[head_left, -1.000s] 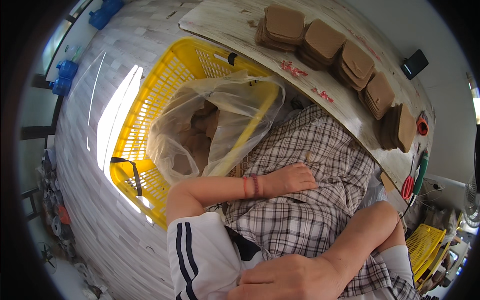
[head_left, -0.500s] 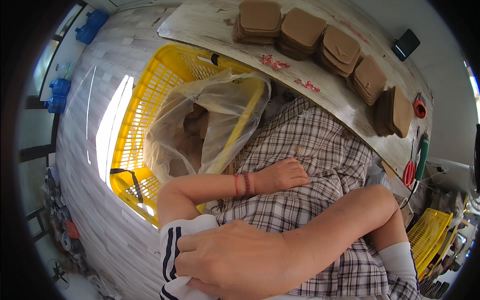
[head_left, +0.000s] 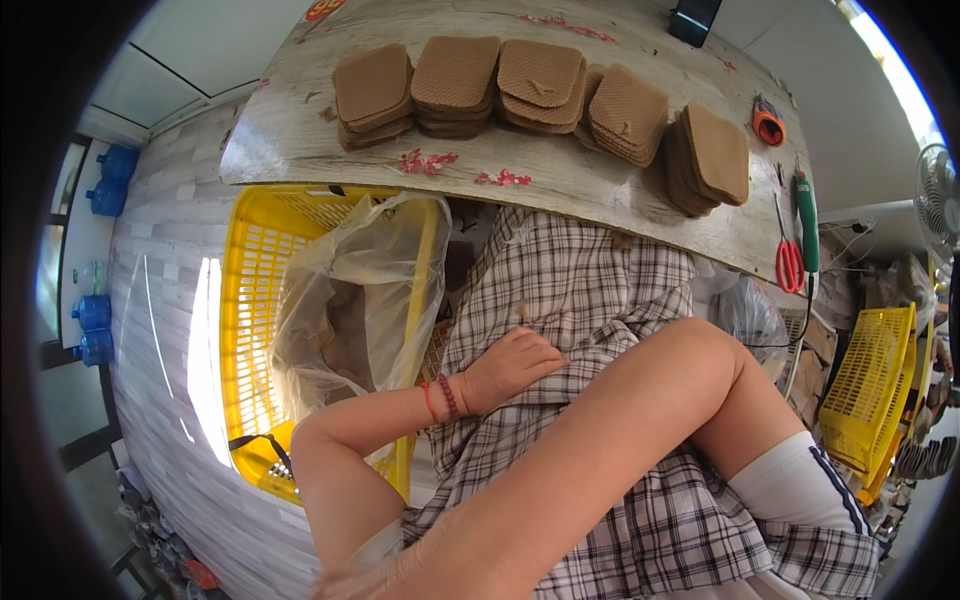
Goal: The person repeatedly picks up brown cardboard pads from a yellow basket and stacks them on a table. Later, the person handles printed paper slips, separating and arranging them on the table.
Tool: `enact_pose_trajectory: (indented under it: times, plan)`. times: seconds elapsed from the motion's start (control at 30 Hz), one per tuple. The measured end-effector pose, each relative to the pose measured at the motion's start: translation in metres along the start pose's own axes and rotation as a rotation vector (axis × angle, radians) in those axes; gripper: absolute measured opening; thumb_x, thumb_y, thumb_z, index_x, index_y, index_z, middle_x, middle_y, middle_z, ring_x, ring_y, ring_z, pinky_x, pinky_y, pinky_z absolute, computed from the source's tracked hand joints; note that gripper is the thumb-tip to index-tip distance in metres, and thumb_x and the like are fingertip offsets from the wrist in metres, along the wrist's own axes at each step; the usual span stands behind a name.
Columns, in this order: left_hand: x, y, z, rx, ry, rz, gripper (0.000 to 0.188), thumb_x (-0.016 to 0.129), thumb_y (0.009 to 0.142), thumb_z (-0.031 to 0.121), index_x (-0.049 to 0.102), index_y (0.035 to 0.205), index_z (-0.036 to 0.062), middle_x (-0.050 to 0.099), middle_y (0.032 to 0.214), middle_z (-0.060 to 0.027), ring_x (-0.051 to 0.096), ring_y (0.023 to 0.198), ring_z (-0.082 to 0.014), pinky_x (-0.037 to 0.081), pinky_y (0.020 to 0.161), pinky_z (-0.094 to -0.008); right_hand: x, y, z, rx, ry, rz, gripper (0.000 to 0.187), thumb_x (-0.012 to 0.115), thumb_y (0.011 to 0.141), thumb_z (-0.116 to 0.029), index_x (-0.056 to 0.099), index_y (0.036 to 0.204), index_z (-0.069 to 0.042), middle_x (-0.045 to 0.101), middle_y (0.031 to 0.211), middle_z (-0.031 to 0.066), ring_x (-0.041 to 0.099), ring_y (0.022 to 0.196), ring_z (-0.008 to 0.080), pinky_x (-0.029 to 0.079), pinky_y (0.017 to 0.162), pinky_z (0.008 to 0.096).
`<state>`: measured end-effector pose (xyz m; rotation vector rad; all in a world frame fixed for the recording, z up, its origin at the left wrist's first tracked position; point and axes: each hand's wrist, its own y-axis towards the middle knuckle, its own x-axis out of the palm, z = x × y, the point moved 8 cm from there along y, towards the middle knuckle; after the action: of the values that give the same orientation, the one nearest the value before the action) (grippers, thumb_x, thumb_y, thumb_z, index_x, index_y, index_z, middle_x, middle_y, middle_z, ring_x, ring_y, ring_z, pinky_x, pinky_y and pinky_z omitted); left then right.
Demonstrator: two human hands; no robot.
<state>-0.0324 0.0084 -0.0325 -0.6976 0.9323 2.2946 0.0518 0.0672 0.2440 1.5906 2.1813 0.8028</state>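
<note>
My left hand rests on the plaid cloth over my lap, fingers together and curled, with nothing visible in them. A red cord and a beaded bracelet circle that wrist. Across my body reaches my right arm, its hand against my left upper arm by the sleeve. That hand is blurred and partly cut off by the lower edge, so its fingers cannot be made out. Beyond my lap, several stacks of brown, textured, rounded-corner pads stand in a row on the table, apart from both hands.
A yellow basket holding a clear plastic bag with brown pieces stands at my left. Red-handled scissors, a green-handled tool and an orange-handled tool lie at the table's right. A yellow crate is further right.
The view has turned, bringing the table more squarely ahead. My right hand has shifted down along my left upper arm toward the lower edge. My left hand stays on my lap.
</note>
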Motion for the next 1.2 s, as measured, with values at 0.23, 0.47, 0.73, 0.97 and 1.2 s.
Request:
enact_pose_trajectory:
  times: [0.23, 0.47, 0.73, 0.97, 1.2]
  plan:
    - [-0.006, 0.004, 0.002, -0.007, -0.019, 0.031, 0.027, 0.057, 0.084, 0.006, 0.061, 0.110, 0.0030, 0.059, 0.103, -0.0041, 0.056, 0.099, -0.0197, 0.041, 0.091, -0.0346, -0.012, -0.033, 0.007, -0.116, -0.807, 0.625, 0.022, 0.063, 0.079, -0.026, 0.054, 0.084, -0.006, 0.050, 0.079, 0.0081, 0.053, 0.060, 0.0194, 0.047, 0.052, 0.0307]
    - [-0.002, -0.005, 0.002, -0.027, -0.019, 0.092, 0.026, 0.056, 0.084, 0.007, 0.061, 0.110, 0.0028, 0.059, 0.103, -0.0043, 0.056, 0.099, -0.0197, 0.042, 0.092, -0.0347, 0.008, -0.056, 0.021, 0.338, -0.426, 0.306, 0.021, 0.059, 0.082, -0.022, 0.054, 0.090, -0.003, 0.054, 0.087, 0.0106, 0.059, 0.066, 0.0226, 0.051, 0.050, 0.0341]
    - [-0.002, -0.004, 0.001, -0.032, 0.022, 0.097, 0.027, 0.057, 0.084, 0.007, 0.062, 0.110, 0.0029, 0.059, 0.103, -0.0039, 0.056, 0.099, -0.0195, 0.043, 0.093, -0.0347, 0.025, -0.048, 0.033, 0.391, -0.241, 0.239, 0.013, 0.058, 0.085, -0.017, 0.057, 0.081, -0.005, 0.056, 0.081, 0.0092, 0.060, 0.071, 0.0233, 0.051, 0.058, 0.0337]
    - [-0.006, 0.000, 0.002, -0.056, 0.010, 0.062, 0.029, 0.059, 0.084, 0.008, 0.062, 0.112, 0.0026, 0.059, 0.104, -0.0038, 0.056, 0.099, -0.0201, 0.043, 0.093, -0.0347, 0.011, -0.052, 0.001, -0.452, 0.288, 0.587, 0.020, 0.060, 0.086, -0.015, 0.055, 0.070, -0.003, 0.055, 0.072, 0.0109, 0.057, 0.067, 0.0266, 0.044, 0.058, 0.0354]
    - [-0.025, 0.010, 0.001, -0.102, 0.014, 0.122, 0.027, 0.062, 0.081, 0.004, 0.064, 0.108, 0.0031, 0.061, 0.102, -0.0062, 0.059, 0.096, -0.0233, 0.047, 0.087, -0.0371, 0.025, -0.029, 0.021, -0.150, 0.412, 0.320, 0.027, 0.066, 0.082, -0.025, 0.062, 0.090, 0.000, 0.060, 0.080, 0.0154, 0.058, 0.072, 0.0286, 0.047, 0.065, 0.0350]
